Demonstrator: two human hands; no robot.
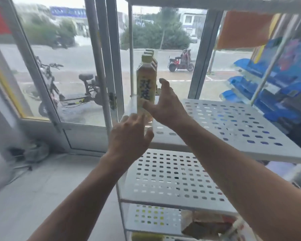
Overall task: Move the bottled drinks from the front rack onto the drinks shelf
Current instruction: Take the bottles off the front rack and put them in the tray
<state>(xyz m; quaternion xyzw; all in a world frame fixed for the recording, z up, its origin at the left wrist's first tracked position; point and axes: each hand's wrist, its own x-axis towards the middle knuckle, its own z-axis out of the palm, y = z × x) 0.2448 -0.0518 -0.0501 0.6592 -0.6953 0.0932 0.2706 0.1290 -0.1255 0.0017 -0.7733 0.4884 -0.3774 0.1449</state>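
A row of three yellow-green bottled drinks (pixel 146 80) stands upright along the left edge of a white perforated shelf (pixel 233 122). The front bottle has a yellow label with dark characters. My right hand (pixel 165 103) is just right of that bottle, fingers spread, thumb near its lower label, not closed around it. My left hand (pixel 130 134) hovers below and in front of the bottle's base, fingers apart, holding nothing.
A second perforated shelf (pixel 172 178) lies below, and a lower one holds packaged goods (pixel 205 225). Blue packs (pixel 271 94) fill a rack at the right. A glass door (pixel 66 66) stands left, with parked scooters outside.
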